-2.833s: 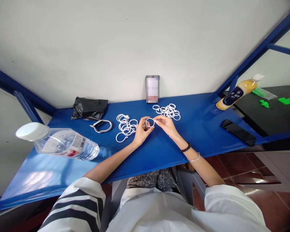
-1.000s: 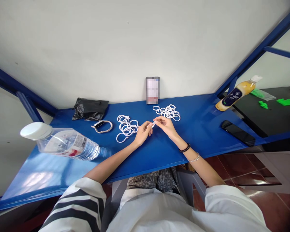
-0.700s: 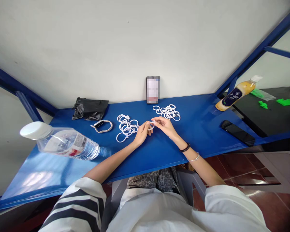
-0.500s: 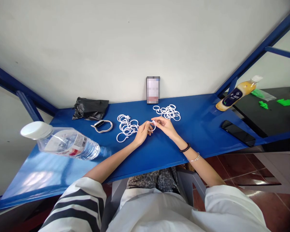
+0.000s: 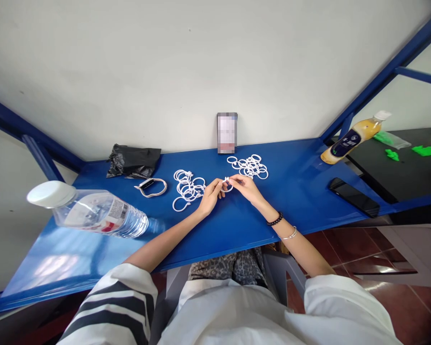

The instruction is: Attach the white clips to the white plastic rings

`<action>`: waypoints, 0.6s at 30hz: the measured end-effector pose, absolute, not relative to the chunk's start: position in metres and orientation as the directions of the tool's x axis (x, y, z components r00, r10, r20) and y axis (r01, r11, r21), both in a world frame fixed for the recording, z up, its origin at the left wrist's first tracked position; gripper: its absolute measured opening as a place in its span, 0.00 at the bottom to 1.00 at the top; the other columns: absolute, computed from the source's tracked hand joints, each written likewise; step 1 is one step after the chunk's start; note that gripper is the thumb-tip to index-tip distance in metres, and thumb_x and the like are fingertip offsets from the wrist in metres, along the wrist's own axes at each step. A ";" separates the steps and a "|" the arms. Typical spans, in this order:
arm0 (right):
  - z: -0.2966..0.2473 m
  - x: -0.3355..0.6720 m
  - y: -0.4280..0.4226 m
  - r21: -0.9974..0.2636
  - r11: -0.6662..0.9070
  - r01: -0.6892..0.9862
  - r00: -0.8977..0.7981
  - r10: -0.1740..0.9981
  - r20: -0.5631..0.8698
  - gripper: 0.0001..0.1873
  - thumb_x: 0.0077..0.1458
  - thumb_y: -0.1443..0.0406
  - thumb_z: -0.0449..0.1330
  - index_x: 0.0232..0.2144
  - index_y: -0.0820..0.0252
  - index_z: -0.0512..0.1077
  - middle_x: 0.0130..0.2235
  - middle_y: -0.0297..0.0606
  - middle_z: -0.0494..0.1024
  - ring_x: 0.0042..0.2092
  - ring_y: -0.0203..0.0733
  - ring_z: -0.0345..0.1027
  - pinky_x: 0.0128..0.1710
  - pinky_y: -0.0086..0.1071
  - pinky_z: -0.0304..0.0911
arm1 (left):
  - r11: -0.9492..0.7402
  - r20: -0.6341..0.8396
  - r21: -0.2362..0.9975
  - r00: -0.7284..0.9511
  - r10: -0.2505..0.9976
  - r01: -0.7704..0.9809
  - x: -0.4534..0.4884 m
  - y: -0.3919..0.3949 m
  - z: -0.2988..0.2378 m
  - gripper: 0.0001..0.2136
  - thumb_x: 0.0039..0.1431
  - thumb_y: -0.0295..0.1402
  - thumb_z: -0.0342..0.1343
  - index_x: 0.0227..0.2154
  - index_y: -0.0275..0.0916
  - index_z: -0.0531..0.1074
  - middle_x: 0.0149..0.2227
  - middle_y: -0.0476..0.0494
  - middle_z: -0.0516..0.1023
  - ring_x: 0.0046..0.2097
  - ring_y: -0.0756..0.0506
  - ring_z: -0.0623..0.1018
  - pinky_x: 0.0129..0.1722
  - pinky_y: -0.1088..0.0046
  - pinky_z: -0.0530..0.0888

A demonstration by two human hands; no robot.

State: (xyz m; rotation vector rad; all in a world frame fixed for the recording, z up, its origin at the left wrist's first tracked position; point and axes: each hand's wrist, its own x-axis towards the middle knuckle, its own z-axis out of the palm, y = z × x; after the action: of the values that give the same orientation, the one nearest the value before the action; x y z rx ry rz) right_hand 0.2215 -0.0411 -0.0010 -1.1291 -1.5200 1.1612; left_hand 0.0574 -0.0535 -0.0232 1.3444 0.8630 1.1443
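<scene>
A white plastic ring (image 5: 228, 189) with a small clasp at its top is held between both hands above the blue table. My left hand (image 5: 211, 195) pinches its left side, fingers closed. On the other side, my right hand (image 5: 247, 188) grips it near the clasp with thumb and fingertips. To the left of my left hand lies a loose pile of similar white rings (image 5: 181, 204). Beyond my right hand is a second pile of white rings (image 5: 255, 170). Whether the held ring's clasp is closed is too small to tell.
A phone (image 5: 227, 134) leans against the wall. On the left are a water bottle (image 5: 104, 213), a wristwatch (image 5: 154, 194) and a black plastic bag (image 5: 134, 162). On the right are a juice bottle (image 5: 350, 141) and a dark phone (image 5: 355, 196). The blue table (image 5: 215, 235) ends before my lap.
My right fingertips have shifted slightly around the ring's top, and the ring has turned a little, its clasp now showing upright between the hands. The piles look the same.
</scene>
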 end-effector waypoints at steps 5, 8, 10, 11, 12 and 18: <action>0.011 0.223 -0.047 -0.996 0.020 0.082 -0.226 0.974 0.001 0.18 0.50 0.51 0.63 0.31 0.61 0.74 0.30 0.36 0.77 0.25 0.31 0.61 0.25 0.29 0.55 | -0.080 0.132 0.984 0.343 0.930 -0.162 0.055 -0.054 -0.019 0.17 0.61 0.48 0.52 0.32 0.36 0.69 0.28 0.48 0.72 0.25 0.53 0.69 0.26 0.75 0.65; 0.017 0.222 -0.049 -0.998 -0.056 0.039 -0.279 0.958 -0.065 0.19 0.48 0.51 0.65 0.30 0.62 0.73 0.25 0.32 0.73 0.22 0.28 0.55 0.22 0.28 0.48 | -0.061 0.123 0.983 0.378 0.917 -0.172 0.053 -0.055 -0.017 0.17 0.61 0.47 0.52 0.29 0.36 0.68 0.27 0.48 0.71 0.24 0.52 0.69 0.26 0.75 0.64; 0.018 0.222 -0.050 -0.995 -0.104 -0.008 -0.324 0.941 -0.095 0.19 0.47 0.51 0.66 0.29 0.62 0.73 0.23 0.29 0.69 0.22 0.27 0.52 0.23 0.28 0.46 | -0.061 0.120 0.984 0.379 0.918 -0.165 0.053 -0.055 -0.016 0.18 0.61 0.47 0.52 0.28 0.35 0.69 0.26 0.48 0.71 0.24 0.52 0.69 0.26 0.75 0.64; 0.018 0.222 -0.049 -0.992 -0.125 -0.035 -0.340 0.934 -0.106 0.19 0.46 0.52 0.66 0.29 0.62 0.73 0.22 0.28 0.67 0.22 0.27 0.52 0.23 0.28 0.45 | -0.063 0.121 0.985 0.380 0.917 -0.160 0.053 -0.055 -0.016 0.19 0.61 0.48 0.52 0.27 0.35 0.69 0.25 0.48 0.71 0.24 0.52 0.69 0.26 0.75 0.64; 0.018 0.222 -0.049 -0.988 -0.145 -0.061 -0.351 0.929 -0.115 0.19 0.45 0.52 0.67 0.28 0.62 0.73 0.22 0.28 0.66 0.22 0.27 0.51 0.23 0.28 0.45 | -0.067 0.124 0.985 0.382 0.916 -0.158 0.053 -0.054 -0.017 0.19 0.61 0.48 0.52 0.27 0.35 0.69 0.25 0.48 0.70 0.24 0.52 0.69 0.26 0.75 0.64; 0.017 0.222 -0.048 -0.960 -0.224 -0.167 -0.373 0.916 -0.149 0.18 0.43 0.54 0.70 0.29 0.62 0.73 0.25 0.29 0.67 0.24 0.27 0.52 0.25 0.29 0.48 | -0.101 0.164 0.980 0.416 0.895 -0.170 0.051 -0.053 -0.019 0.22 0.59 0.51 0.53 0.26 0.35 0.69 0.23 0.49 0.68 0.24 0.52 0.67 0.27 0.75 0.63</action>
State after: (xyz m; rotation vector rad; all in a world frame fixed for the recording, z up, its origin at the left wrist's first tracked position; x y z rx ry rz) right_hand 0.2219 -0.0482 0.0166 -0.9920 -1.2077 1.7127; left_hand 0.0505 -0.0526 -0.0194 1.3765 0.7093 1.0348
